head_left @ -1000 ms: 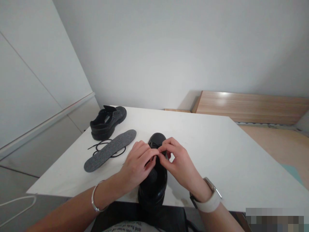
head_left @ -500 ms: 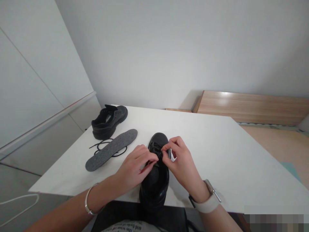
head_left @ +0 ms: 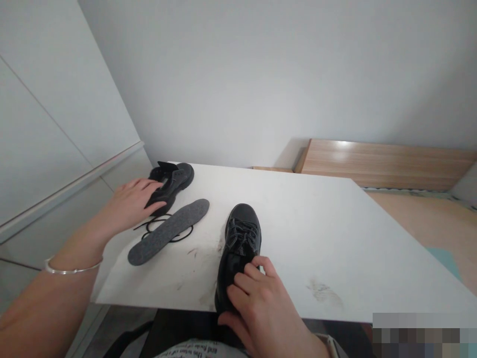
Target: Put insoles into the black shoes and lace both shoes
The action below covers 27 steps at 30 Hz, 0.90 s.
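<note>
Right hand (head_left: 263, 301) grips the laced shoe (head_left: 244, 228) by its heel end on the tabletop (head_left: 298, 223). Left hand (head_left: 128, 203) curves over the far shoe (head_left: 175, 188); its closure cannot be confirmed. Recommended: firm heel holds, clear of the grey insole (head_left: 169, 232).

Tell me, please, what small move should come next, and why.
I'd probably close the left hand on the far shoe, because the hand's fingers spread over that shoe's heel end, while the near shoe, already laced, sits under the right hand.
</note>
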Each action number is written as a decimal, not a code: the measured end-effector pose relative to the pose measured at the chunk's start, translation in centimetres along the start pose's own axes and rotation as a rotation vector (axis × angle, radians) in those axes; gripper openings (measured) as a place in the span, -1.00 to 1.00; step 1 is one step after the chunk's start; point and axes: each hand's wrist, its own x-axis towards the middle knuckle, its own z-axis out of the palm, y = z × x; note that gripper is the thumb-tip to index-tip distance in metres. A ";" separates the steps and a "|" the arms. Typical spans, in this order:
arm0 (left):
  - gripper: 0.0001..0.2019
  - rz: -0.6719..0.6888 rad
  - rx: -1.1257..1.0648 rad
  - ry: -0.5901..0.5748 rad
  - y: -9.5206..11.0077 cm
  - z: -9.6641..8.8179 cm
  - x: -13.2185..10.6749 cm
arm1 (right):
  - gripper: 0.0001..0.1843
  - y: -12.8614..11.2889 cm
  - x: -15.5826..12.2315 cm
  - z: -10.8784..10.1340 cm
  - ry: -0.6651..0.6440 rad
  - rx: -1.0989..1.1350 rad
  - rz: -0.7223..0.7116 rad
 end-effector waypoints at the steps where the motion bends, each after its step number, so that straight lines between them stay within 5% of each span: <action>1: -0.52 0.008 -0.013 -0.044 -0.5 0.3 0.0 | -0.70 0.2 -0.1 -0.4 0.014 0.024 0.013; 6: -0.52 -0.003 -0.054 -0.075 -2.0 1.2 0.0 | -0.80 4.1 -2.0 -3.2 0.159 0.006 0.153; 14: -0.41 0.030 -0.267 -0.012 -2.7 1.6 0.4 | -0.88 15.8 -6.4 -4.2 0.548 -0.151 0.280; 23: -0.66 -0.087 -0.243 0.066 -1.3 0.9 0.3 | -0.81 25.0 -10.2 -5.8 0.603 -0.251 0.397; 27: -0.72 -0.147 -0.140 0.199 -0.4 -0.1 -0.1 | -0.76 27.5 -11.4 -6.2 0.626 -0.233 0.501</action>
